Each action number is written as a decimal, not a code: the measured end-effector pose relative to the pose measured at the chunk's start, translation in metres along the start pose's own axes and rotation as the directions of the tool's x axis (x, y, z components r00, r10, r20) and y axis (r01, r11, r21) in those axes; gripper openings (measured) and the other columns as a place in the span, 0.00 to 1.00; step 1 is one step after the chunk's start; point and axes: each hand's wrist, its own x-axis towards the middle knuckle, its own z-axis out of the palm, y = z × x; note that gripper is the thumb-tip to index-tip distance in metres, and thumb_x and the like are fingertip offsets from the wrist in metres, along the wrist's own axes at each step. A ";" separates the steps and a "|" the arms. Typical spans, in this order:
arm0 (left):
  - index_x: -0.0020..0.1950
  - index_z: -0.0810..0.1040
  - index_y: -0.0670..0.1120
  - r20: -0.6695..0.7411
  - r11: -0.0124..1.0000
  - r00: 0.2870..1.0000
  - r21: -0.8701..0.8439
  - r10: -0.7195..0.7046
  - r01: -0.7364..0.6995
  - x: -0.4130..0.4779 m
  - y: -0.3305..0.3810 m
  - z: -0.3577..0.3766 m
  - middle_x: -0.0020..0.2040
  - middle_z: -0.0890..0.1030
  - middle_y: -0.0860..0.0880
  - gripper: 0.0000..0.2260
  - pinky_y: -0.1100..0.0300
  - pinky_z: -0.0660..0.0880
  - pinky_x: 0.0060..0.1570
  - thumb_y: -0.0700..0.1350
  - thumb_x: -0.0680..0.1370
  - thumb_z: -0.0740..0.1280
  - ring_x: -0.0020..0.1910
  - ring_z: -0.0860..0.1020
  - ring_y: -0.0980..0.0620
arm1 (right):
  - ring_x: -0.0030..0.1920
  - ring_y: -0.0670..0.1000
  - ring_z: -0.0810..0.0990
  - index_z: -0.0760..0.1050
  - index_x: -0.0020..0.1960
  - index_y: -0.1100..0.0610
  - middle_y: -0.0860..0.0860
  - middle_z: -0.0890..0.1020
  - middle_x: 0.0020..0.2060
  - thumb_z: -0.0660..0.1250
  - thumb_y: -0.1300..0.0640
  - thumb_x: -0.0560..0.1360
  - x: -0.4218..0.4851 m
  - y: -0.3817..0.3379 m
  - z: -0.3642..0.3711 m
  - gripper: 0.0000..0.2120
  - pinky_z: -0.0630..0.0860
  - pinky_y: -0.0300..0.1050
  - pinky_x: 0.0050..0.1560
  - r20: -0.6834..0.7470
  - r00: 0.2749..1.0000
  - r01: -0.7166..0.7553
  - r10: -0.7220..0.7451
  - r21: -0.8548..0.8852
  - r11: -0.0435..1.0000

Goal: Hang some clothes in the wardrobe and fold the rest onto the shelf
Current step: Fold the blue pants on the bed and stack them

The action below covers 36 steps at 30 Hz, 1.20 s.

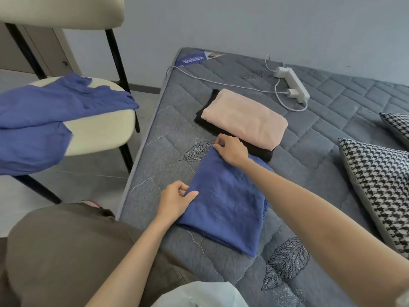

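Folding stage of the task, head view. A blue garment (223,202) lies part-folded into a flat oblong on the grey quilted mattress (321,151), at the centre of the frame. The left hand (174,201) pinches the oblong's edge at 9 o'clock, thumb laid on top of the cloth and fingers curled beneath. The right hand (232,150) pinches the far corner at 12 o'clock, fingers curled tight on the fabric. Just beyond that corner, toward 1 o'clock, a folded pink garment (245,120) sits on a folded black garment (263,154); the blue cloth appears to touch or just overlap the black one's near edge. A second blue garment (39,125), unfolded, drapes over the seat of a chair (104,131) at 9 o'clock. A power strip (292,84) with its cord lies at 1 o'clock, and a houndstooth pillow (380,191) at 3 o'clock. Neither wardrobe nor shelf is in view. Judged step: squaring or making a further fold of the blue garment along its left edge. The next move likely calls for both pinches to lift and carry that edge together, keeping the layers aligned, so that the oblong matches the stack's footprint before it is laid on the pink garment.
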 end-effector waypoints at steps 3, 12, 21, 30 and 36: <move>0.40 0.77 0.45 -0.002 0.999 1.000 0.037 -0.012 0.012 0.001 -0.003 -0.002 0.36 0.78 0.53 0.09 0.72 0.67 0.30 0.47 0.72 0.74 0.34 0.75 0.58 | 0.44 0.55 0.78 0.75 0.48 0.54 0.51 0.82 0.44 0.62 0.50 0.79 -0.002 0.001 0.007 0.08 0.73 0.48 0.39 -0.043 0.999 -0.019 0.018 -0.015 1.000; 0.42 0.78 0.47 -0.015 0.998 1.000 0.055 -0.006 0.006 -0.004 -0.006 -0.006 0.36 0.78 0.54 0.09 0.68 0.70 0.34 0.49 0.72 0.74 0.35 0.75 0.56 | 0.50 0.59 0.76 0.75 0.53 0.58 0.56 0.79 0.48 0.55 0.52 0.83 0.001 0.009 0.009 0.13 0.69 0.52 0.47 -0.056 0.979 0.181 -0.197 -0.216 0.960; 0.44 0.77 0.48 -0.029 0.997 0.999 0.077 -0.019 0.021 -0.008 -0.003 -0.007 0.36 0.78 0.55 0.10 0.68 0.69 0.34 0.51 0.72 0.73 0.37 0.76 0.55 | 0.56 0.59 0.73 0.73 0.58 0.59 0.56 0.78 0.53 0.53 0.57 0.83 0.002 0.029 0.001 0.12 0.67 0.51 0.58 -0.044 0.953 0.275 -0.301 -0.296 0.915; 0.58 0.79 0.45 -0.012 0.999 0.999 0.022 -0.036 0.036 0.007 0.028 -0.001 0.51 0.82 0.49 0.16 0.62 0.69 0.48 0.54 0.76 0.68 0.52 0.79 0.51 | 0.63 0.55 0.68 0.71 0.65 0.53 0.50 0.74 0.62 0.60 0.53 0.79 -0.095 0.030 -0.034 0.15 0.65 0.50 0.60 -0.202 0.979 0.038 -0.029 0.041 0.998; 0.49 0.79 0.45 0.092 0.993 0.989 -0.011 -0.119 0.120 0.022 0.047 0.009 0.49 0.81 0.50 0.16 0.56 0.73 0.53 0.58 0.76 0.67 0.50 0.78 0.50 | 0.73 0.59 0.53 0.59 0.73 0.51 0.54 0.56 0.75 0.62 0.44 0.78 -0.168 0.046 -0.021 0.28 0.53 0.55 0.71 -0.025 0.894 -0.413 0.447 0.338 0.846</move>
